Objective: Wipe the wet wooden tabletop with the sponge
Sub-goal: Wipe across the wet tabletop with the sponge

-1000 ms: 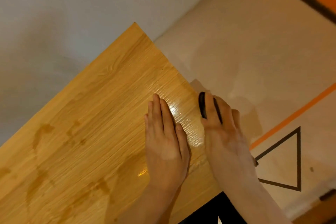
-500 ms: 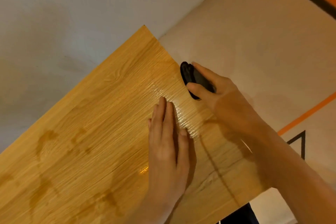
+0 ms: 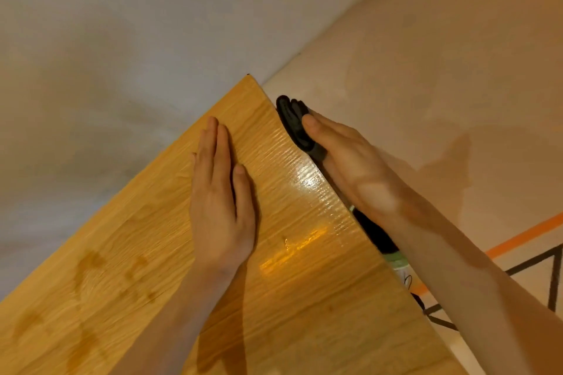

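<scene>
The wooden tabletop runs diagonally, its far corner at upper centre. Dark wet patches lie on its left part, and a glossy wet sheen runs along the right edge. My left hand rests flat on the wood near the corner, fingers straight. My right hand grips the black sponge and holds it against the table's right edge, just below the corner. Most of the sponge is hidden under the fingers.
A grey wall stands behind the table. Right of the table lies a beige floor with an orange tape line and a black taped triangle. A dark and green object shows below the table's right edge.
My right hand has slid the sponge along the right edge toward the far corner. My left hand has also moved up the tabletop toward that corner.
</scene>
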The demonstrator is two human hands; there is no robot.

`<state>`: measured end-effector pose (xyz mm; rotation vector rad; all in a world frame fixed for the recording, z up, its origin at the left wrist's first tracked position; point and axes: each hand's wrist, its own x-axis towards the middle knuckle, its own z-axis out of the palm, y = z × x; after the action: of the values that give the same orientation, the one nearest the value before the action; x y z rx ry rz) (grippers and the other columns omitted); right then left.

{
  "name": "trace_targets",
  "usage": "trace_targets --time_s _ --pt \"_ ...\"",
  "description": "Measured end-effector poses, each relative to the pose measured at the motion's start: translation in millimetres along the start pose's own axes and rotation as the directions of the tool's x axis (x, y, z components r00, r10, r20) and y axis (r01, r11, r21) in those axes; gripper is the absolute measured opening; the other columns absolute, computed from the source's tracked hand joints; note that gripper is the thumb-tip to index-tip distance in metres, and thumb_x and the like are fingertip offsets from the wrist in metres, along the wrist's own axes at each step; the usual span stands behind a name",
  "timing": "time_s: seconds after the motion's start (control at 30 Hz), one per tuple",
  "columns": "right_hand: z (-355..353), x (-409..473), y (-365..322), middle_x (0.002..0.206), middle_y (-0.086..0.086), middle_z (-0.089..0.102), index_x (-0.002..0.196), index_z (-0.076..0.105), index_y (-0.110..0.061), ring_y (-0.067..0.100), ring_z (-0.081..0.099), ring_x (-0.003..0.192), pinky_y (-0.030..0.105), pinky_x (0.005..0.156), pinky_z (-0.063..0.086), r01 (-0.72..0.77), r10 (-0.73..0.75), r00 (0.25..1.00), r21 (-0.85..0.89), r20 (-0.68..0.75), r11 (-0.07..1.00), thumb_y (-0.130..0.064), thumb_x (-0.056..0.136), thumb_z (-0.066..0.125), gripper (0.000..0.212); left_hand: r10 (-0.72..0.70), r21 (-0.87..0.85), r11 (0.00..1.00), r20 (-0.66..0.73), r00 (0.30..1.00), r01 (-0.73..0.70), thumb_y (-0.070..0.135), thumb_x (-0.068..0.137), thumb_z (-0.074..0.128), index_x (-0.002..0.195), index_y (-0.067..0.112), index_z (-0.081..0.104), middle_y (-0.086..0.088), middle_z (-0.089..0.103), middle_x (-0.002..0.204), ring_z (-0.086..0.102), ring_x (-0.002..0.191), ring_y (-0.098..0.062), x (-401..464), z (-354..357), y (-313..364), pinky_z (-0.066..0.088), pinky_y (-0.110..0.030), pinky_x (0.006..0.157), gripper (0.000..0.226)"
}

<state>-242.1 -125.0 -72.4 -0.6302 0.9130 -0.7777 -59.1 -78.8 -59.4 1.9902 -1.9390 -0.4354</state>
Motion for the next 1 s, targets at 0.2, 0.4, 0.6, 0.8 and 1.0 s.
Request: trace_targets --time_s 0.2,0.4,0.6,0.8,1.0 --pt "-5 -29 2 0.128 -0.026 0.059 0.127 0.056 -0.043 -0.007 0.051 0.123 0.017 0.106 0.039 -0.059 0.058 0.997 -0.031 -0.051 0.998 -0.039 0.09 0.052 0.038 0.017 0.017 1.0 0.005 1.0 -0.017 0.011 0.106 0.034 0.157 0.002 0.023 -0.007 0.017 0.168 0.013 0.157 -0.018 2 0 2 0.014 -0.047 0.127 0.053" --pt "-8 -47 -6 0.111 -0.04 0.062 0.103 0.058 -0.067 -0.019 0.055 0.108 0.009 0.094 0.044 -0.131 0.129 0.988 -0.022 -0.089 0.991 -0.053 0.075 0.056 0.032 0.02 0.027 0.999 0.004 1.0 -0.02 0.01 0.105 0.034 0.158 0.003 0.023 -0.007 0.015 0.169 0.012 0.157 -0.019 2 3 1 0.019 -0.054 0.125 0.054" --pt "22 49 -36 0.134 -0.005 0.059 0.14 0.048 -0.026 0.008 0.053 0.125 0.035 0.112 0.039 0.068 -0.07 0.997 -0.13 -0.013 0.989 -0.027 0.101 0.043 0.039 -0.011 0.035 0.999 0.001 1.0 0.011 0.014 0.107 0.032 0.158 0.006 0.022 -0.002 0.014 0.169 0.012 0.157 -0.016 5 4 -1 0.02 -0.054 0.124 0.053" --pt "18 10 -16 0.116 -0.025 0.062 0.142 0.043 -0.037 -0.015 0.056 0.105 0.008 0.086 0.044 0.07 -0.101 0.992 -0.335 -0.076 0.94 -0.036 0.098 0.047 0.044 0.024 0.038 0.999 0.008 1.0 -0.024 0.012 0.106 0.034 0.157 0.001 0.024 -0.01 0.016 0.168 0.013 0.157 -0.022 2 4 1 0.022 -0.056 0.123 0.053" --pt "44 54 -29 0.139 0.0 0.05 0.15 0.029 -0.019 0.009 0.049 0.123 0.014 0.1 0.038 0.13 -0.287 0.95 -0.675 -0.126 0.726 -0.026 0.102 0.043 0.051 0.026 0.074 0.997 -0.008 1.0 -0.025 0.013 0.105 0.035 0.156 -0.001 0.026 -0.012 0.018 0.167 0.012 0.157 -0.02 3 3 1 0.02 -0.05 0.125 0.053"
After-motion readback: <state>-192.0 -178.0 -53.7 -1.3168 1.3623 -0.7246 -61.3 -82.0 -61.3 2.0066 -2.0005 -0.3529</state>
